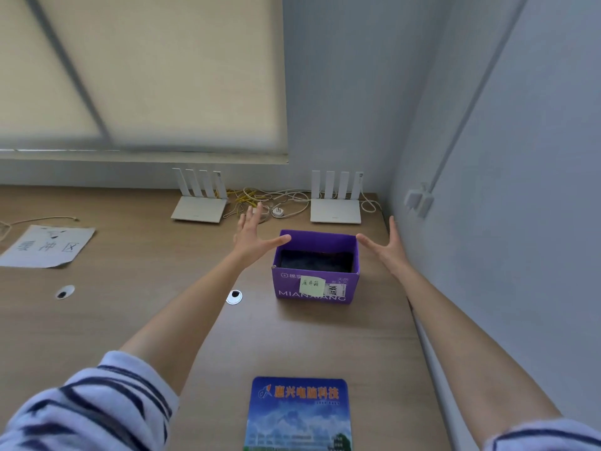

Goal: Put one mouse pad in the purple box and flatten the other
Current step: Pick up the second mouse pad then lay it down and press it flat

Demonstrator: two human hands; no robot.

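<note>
The purple box [313,289] stands open-topped on the wooden desk, with a yellow-green note and a label on its front. A dark mouse pad [317,260] lies inside it. A second mouse pad [297,415], blue with a landscape print and orange characters, lies flat at the desk's near edge. My left hand [252,236] hovers by the box's left rear corner, fingers spread, thumb near the rim. My right hand [387,247] hovers by the right rear corner, fingers apart. Neither hand holds anything.
Two white routers [200,208] [336,209] with upright antennas stand at the back, tangled cables [263,200] between them. A paper sheet [48,245] lies at the left. Two cable grommets [234,297] [65,291] sit in the desk [146,288]. A wall [504,222] borders the right side.
</note>
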